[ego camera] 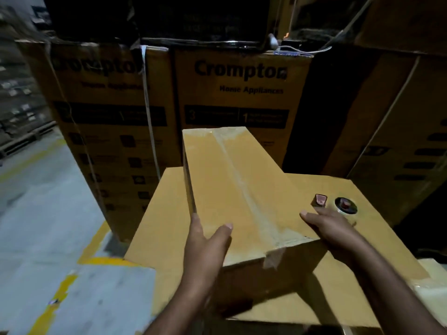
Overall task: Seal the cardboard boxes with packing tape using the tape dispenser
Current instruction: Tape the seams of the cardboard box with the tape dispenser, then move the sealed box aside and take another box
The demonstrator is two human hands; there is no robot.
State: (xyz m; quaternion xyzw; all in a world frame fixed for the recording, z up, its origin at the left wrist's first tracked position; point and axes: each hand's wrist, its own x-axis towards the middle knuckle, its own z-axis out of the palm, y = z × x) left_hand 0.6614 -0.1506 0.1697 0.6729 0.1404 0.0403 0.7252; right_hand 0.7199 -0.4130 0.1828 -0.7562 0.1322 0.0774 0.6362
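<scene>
A long brown cardboard box [232, 189] lies on a larger flat cardboard box [167, 213]. Clear tape runs along its top seam and folds over the near end. My left hand [205, 247] grips the box's near left corner, thumb on top and fingers down the left side. On the box's near right edge my right hand [331, 228] holds it, thumb on the top face and fingers down the right side. A tape dispenser [338, 204] with a roll of clear tape lies on the larger box, just beyond my right hand.
Tall printed appliance cartons [237, 97] stand stacked right behind the work surface and to the right. Grey concrete floor [48, 213] with yellow lines lies on the left. Pallets and shelving show dimly at the far left.
</scene>
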